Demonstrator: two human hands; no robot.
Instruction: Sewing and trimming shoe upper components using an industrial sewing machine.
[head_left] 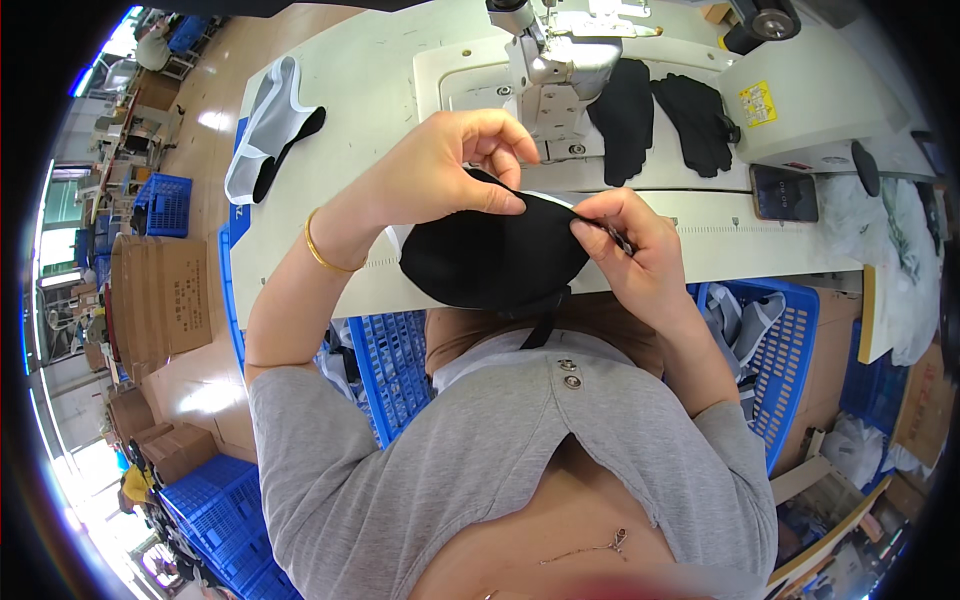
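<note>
A black cup-shaped fabric piece (490, 250) with a white strip along its upper edge hangs between my hands, in front of the sewing machine. My left hand (450, 165) holds its upper edge, with the thumb on the black face and the other fingers curled above and behind. At the piece's right corner, my right hand (640, 250) pinches the edge between thumb and forefinger; the remaining fingers are bent. Part of the white strip is hidden behind the fabric and fingers. A thin black strap (540, 328) dangles below the piece, over my lap.
The sewing machine (565, 75) stands just beyond my hands. Black gloves (692, 125) and a phone (784, 193) lie to the right. A grey, white and black fabric piece (275, 130) rests at the table's left. Blue crates (390, 360) with fabric flank my lap.
</note>
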